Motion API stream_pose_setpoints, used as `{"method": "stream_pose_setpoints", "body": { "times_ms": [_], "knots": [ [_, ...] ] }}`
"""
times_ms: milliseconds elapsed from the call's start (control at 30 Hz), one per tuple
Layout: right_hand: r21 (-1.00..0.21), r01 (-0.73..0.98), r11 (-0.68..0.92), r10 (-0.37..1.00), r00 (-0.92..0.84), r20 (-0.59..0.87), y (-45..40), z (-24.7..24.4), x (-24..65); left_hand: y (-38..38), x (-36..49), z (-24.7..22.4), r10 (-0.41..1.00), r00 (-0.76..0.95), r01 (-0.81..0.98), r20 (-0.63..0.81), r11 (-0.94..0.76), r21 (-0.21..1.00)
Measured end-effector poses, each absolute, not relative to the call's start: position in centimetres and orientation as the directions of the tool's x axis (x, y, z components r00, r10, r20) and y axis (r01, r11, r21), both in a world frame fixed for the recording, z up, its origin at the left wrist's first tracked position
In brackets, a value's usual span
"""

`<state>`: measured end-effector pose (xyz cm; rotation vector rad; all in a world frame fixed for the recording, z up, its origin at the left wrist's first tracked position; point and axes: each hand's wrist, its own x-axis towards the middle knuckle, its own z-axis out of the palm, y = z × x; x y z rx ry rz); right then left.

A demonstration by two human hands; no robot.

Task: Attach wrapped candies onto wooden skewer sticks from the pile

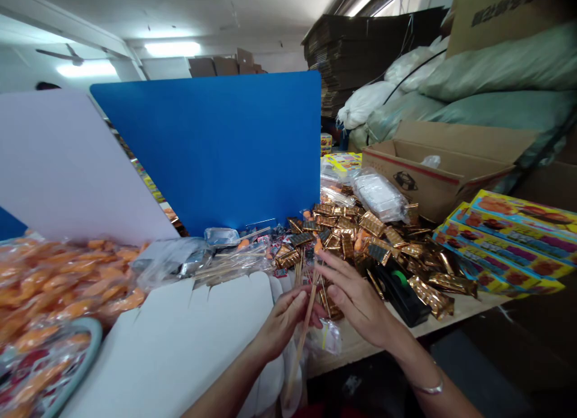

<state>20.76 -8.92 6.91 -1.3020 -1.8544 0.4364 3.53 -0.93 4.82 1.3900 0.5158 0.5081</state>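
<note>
My left hand (285,322) is closed around a thin wooden stick (303,340), which slants down toward the table's front edge. Just right of it, my right hand (354,295) has its fingers stretched out and apart near the stick's upper end, with nothing gripped. Beyond both hands lies a heap of gold-wrapped packets (345,232). White flat cards (193,340) lie to the left of my left hand. A small clear plastic bag (330,337) lies below my right hand. Bundled sticks in clear plastic (232,265) lie behind the cards.
Bagged orange items (67,280) fill the left, near a grey-rimmed basket (92,346). A blue panel (216,154) stands behind. A black tape dispenser (403,295), yellow-blue boxes (505,244) and an open carton (419,172) are at the right.
</note>
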Motion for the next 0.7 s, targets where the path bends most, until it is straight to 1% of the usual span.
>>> {"method": "stream_pose_setpoints", "body": {
  "times_ms": [67,100,167,200,233,267,300,367,433,467,500,533,567,600,633,667,700],
  "knots": [
    [-0.713,0.587,0.382,0.901,-0.067,0.428,-8.5,6.7,21.0,-1.0,3.4,4.9,0.617,0.785,-0.044,-0.048,0.134,0.990],
    [-0.768,0.530,0.360,0.908,-0.010,0.419,-8.2,6.4,21.2,-1.1,3.4,4.9,0.617,0.785,-0.054,-0.049,0.146,0.988],
    [-0.903,0.321,0.285,0.930,0.136,0.342,-7.2,5.8,21.4,-1.2,3.4,4.9,0.599,0.799,-0.067,-0.057,0.182,0.981],
    [-0.947,0.206,0.245,0.941,0.182,0.283,-6.7,5.6,21.3,-1.3,3.4,4.9,0.586,0.808,-0.065,-0.062,0.194,0.979],
    [-0.970,0.120,0.211,0.955,0.188,0.231,-6.3,5.4,21.2,-1.3,3.5,4.9,0.581,0.811,-0.062,-0.064,0.194,0.979],
    [-0.980,0.077,0.185,0.967,0.166,0.196,-5.9,5.4,21.1,-1.4,3.6,4.8,0.595,0.801,-0.064,-0.061,0.186,0.980],
    [-0.982,0.077,0.173,0.973,0.142,0.182,-5.7,5.4,20.8,-1.4,3.7,4.8,0.629,0.776,-0.075,-0.054,0.177,0.981],
    [-0.972,0.150,0.183,0.970,0.136,0.204,-5.7,5.8,20.3,-1.3,4.0,4.8,0.732,0.680,-0.108,-0.039,0.152,0.982],
    [-0.932,0.291,0.214,0.926,0.243,0.288,-6.0,6.1,19.7,-1.2,4.1,4.8,0.810,0.585,-0.117,-0.040,0.133,0.984],
    [-0.886,0.396,0.240,0.880,0.297,0.371,-6.3,6.3,19.5,-1.2,4.2,4.9,0.828,0.559,-0.110,-0.048,0.131,0.985],
    [-0.813,0.515,0.272,0.828,0.306,0.471,-6.5,6.5,19.4,-1.2,4.2,5.0,0.833,0.550,-0.101,-0.056,0.134,0.986],
    [-0.714,0.628,0.311,0.781,0.260,0.568,-6.8,6.6,19.3,-1.2,4.2,5.1,0.829,0.555,-0.093,-0.064,0.138,0.986],
    [-0.602,0.716,0.353,0.752,0.166,0.638,-7.0,6.7,19.3,-1.2,4.2,5.2,0.820,0.569,-0.086,-0.068,0.142,0.986],
    [-0.503,0.767,0.398,0.743,0.051,0.667,-7.1,6.9,19.3,-1.3,4.3,5.3,0.806,0.588,-0.076,-0.070,0.141,0.987],
    [-0.437,0.789,0.433,0.748,-0.044,0.662,-7.2,7.0,19.4,-1.3,4.4,5.4,0.791,0.608,-0.065,-0.069,0.136,0.989],
    [-0.408,0.797,0.445,0.760,-0.096,0.643,-7.2,7.1,19.5,-1.4,4.4,5.5,0.775,0.628,-0.052,-0.064,0.124,0.991],
    [-0.403,0.802,0.441,0.775,-0.114,0.621,-7.2,7.1,19.7,-1.4,4.5,5.6,0.760,0.647,-0.042,-0.054,0.107,0.993]
  ]
}}
